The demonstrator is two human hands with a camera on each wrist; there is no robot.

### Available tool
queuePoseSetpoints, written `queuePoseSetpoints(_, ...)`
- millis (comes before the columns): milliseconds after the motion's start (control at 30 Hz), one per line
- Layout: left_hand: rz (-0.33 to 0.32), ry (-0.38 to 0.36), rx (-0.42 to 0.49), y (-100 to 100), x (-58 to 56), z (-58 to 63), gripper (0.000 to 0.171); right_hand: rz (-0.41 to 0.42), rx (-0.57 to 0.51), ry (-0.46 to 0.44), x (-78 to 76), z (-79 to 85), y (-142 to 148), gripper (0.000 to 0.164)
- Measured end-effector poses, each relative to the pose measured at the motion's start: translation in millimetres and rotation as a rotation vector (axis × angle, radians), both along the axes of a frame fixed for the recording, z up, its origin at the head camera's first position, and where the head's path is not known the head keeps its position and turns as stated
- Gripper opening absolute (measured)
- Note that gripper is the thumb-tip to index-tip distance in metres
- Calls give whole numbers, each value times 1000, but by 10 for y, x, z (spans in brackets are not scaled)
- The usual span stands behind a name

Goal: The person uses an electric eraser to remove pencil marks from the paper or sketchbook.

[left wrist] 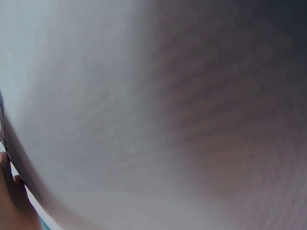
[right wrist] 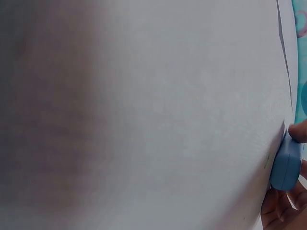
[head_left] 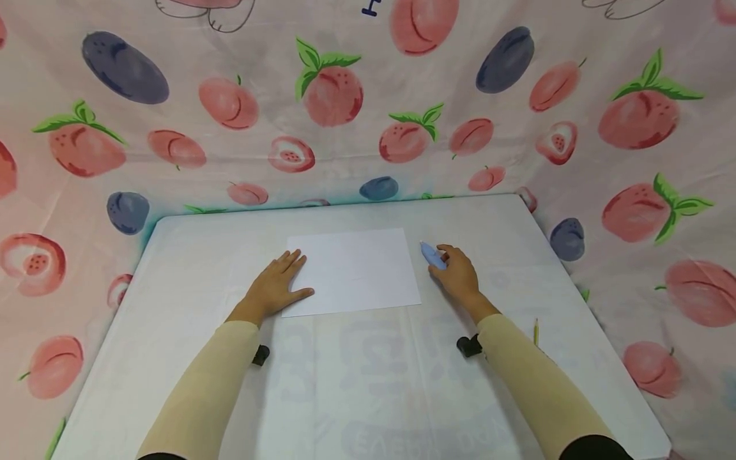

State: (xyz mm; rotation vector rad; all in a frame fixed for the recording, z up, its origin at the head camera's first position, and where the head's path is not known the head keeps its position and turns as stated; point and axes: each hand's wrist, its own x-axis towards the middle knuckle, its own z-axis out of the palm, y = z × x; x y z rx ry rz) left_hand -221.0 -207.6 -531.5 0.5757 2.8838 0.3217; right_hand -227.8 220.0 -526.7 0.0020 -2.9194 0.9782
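Observation:
A white sheet of paper (head_left: 356,271) lies flat on the white table. My left hand (head_left: 276,284) rests on its left edge with fingers spread, the thumb reaching over the lower left corner. Just beyond the sheet's right edge, my right hand (head_left: 458,273) holds a small light-blue oblong plastic case (head_left: 431,255) between thumb and fingers. In the right wrist view the case (right wrist: 286,167) has a rounded end with a seam down it, and its narrower end points away. Only part of the left hand (left wrist: 17,206) shows at the lower left of the left wrist view.
A thin yellow-green pencil (head_left: 536,332) lies on the table beside the right forearm, partly hidden by the sleeve. Fruit-printed cloth (head_left: 345,153) surrounds the white table (head_left: 368,383) at the back and sides. Black wrist cameras (head_left: 469,346) hang beneath both sleeves.

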Motion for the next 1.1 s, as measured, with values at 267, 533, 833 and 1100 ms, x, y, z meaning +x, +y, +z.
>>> queuePoseSetpoints(267,1,-4,2,3,-13,-10,92,17,21,-16,-64,23,-22,49)
queuePoseSetpoints(533,-3,-2,2,6,-6,6,92,22,25,16,-116,17,-25,43)
queuePoseSetpoints(833,-2,7,3,2,14,14,91,46,14,-6,-160,24,-14,42)
queuePoseSetpoints(1100,4,9,7,22,42,34,91,64,22,13,-160,31,11,40)
